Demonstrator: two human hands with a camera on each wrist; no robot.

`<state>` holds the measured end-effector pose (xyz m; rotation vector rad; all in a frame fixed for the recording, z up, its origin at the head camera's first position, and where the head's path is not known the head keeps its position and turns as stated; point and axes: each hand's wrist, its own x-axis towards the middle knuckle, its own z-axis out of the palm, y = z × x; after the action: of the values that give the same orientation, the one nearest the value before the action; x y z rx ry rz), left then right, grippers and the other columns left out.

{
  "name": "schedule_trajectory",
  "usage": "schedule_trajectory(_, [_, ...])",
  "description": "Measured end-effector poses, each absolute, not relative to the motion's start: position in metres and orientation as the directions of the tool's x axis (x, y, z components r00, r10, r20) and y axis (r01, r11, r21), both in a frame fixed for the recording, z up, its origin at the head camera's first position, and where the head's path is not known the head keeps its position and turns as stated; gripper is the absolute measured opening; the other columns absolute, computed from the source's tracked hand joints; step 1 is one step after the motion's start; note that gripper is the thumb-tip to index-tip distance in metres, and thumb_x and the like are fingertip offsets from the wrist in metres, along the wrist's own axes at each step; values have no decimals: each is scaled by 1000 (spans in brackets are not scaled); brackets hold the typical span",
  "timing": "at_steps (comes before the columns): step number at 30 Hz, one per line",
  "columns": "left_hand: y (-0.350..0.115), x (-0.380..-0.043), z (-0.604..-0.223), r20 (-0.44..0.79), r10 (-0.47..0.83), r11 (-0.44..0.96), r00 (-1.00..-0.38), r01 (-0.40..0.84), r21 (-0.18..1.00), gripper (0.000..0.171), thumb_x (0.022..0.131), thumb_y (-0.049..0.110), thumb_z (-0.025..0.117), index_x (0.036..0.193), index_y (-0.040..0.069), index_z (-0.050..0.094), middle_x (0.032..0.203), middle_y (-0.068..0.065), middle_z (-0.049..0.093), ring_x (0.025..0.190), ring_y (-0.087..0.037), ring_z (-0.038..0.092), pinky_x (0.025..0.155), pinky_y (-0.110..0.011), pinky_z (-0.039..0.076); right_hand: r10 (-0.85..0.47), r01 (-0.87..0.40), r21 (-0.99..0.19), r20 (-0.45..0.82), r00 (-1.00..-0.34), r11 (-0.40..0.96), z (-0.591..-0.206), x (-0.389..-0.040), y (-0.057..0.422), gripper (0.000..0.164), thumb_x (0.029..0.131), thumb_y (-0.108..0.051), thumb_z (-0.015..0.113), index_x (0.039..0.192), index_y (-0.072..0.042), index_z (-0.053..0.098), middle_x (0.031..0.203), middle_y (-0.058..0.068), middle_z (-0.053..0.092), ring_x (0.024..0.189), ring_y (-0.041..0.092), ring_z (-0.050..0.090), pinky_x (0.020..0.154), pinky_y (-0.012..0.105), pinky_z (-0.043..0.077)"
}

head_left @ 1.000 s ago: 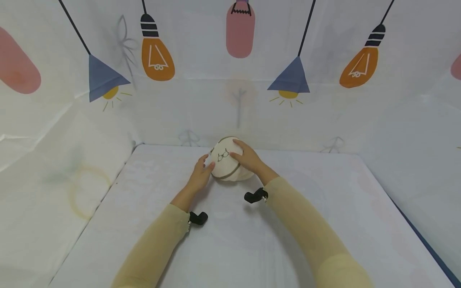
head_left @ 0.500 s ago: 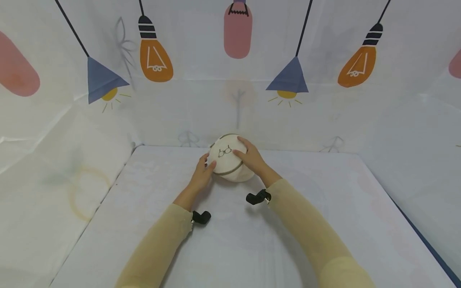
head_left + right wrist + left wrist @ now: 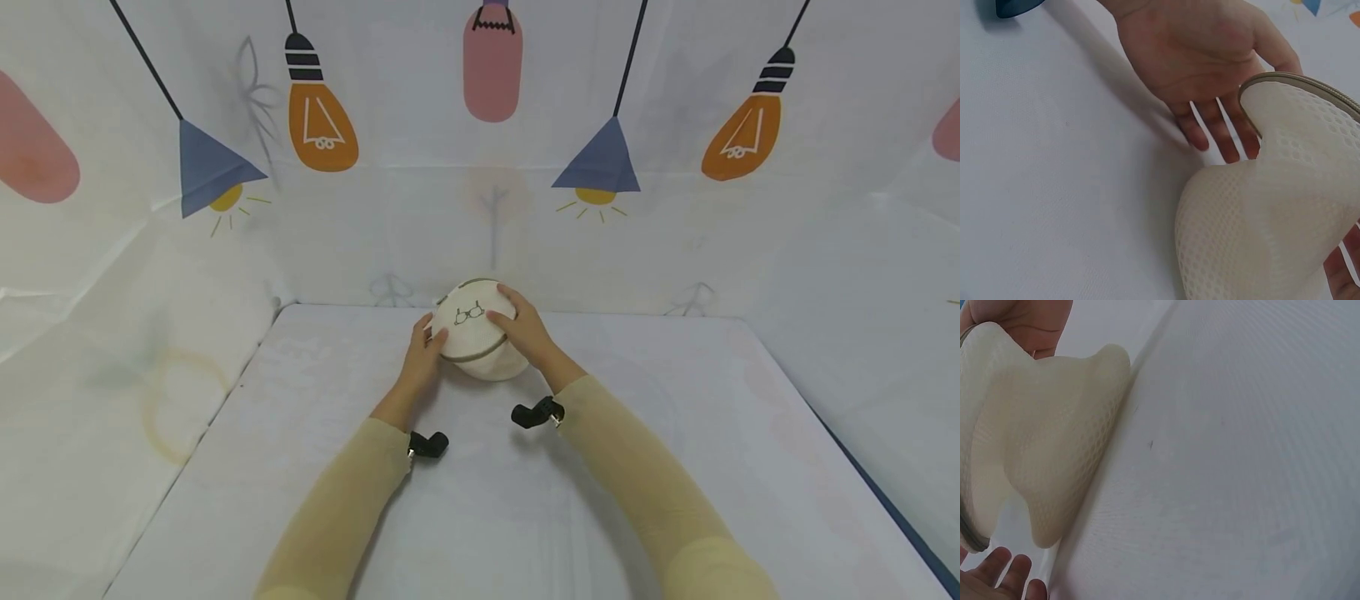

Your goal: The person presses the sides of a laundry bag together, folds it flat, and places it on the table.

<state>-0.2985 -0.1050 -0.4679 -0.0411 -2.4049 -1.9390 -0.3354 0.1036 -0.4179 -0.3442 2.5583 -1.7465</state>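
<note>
A round cream mesh laundry bag (image 3: pixel 467 337) with a greenish-brown zip edge and a small glasses-like print stands at the table's far side, top face tilted toward me. My left hand (image 3: pixel 422 354) holds its left rim, thumb in front and fingers behind. At the upper right, my right hand (image 3: pixel 527 332) grips the edge, with the thumb on the printed face. The left wrist view shows the bag's soft mesh side (image 3: pixel 1063 437) dented inward, close over the table. In the right wrist view the left thumb lies over the zip (image 3: pixel 1316 84), its other fingers below.
The white-covered table (image 3: pixel 465 508) meets a white sheet wall (image 3: pixel 420 225) printed with lamps and bulbs right behind the bag. Another sheet (image 3: pixel 97 333) hangs at the left. A small black wrist camera (image 3: pixel 429 445) sits on the left sleeve, another (image 3: pixel 537 412) on the right.
The bag's printed face has turned a little and shifted slightly right at first, then stayed nearly still. My left forearm has swung slightly inward, and the left thumb keeps to the rim.
</note>
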Motion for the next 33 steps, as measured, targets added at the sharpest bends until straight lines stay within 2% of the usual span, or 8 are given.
schedule_trajectory(5, [-102,-304,-471,84,-12,153,-996,81,985,63,105,32,49,157,8,22,163,-22,20,151,-37,17,122,-44,14,-183,-149,-931,91,-979,334,-419,-335,104,67,99,-31,63,157,-16,33,164,6,28,151,24,22,122,38,17])
schedule_trajectory(9, [-97,-305,-470,88,-13,89,-996,87,992,62,105,27,50,157,7,22,165,-17,18,153,-30,11,123,-40,10,-175,-149,-940,98,-980,306,-420,-335,104,66,100,-30,62,157,-16,33,163,5,28,151,23,22,122,37,18])
schedule_trajectory(13, [-93,-304,-469,68,-8,52,-998,67,996,62,105,28,51,158,11,23,166,-12,19,153,-24,11,123,-39,7,-173,-157,-948,111,-979,277,-422,-334,105,65,100,-28,61,157,-15,33,163,5,28,151,22,22,122,36,18])
schedule_trajectory(18, [-91,-301,-471,69,21,73,-997,71,995,66,103,34,53,158,17,22,165,-11,19,153,-24,12,123,-40,7,-161,-145,-944,100,-982,297,-423,-333,105,64,99,-28,61,157,-17,34,163,4,29,151,22,22,122,39,17])
schedule_trajectory(33, [-90,-302,-464,135,41,67,-990,138,988,66,105,27,53,159,13,19,166,-14,16,153,-27,14,123,-39,11,-209,-183,-913,111,-972,365,-419,-331,110,64,100,-31,58,157,-20,32,165,5,25,152,26,19,122,46,14])
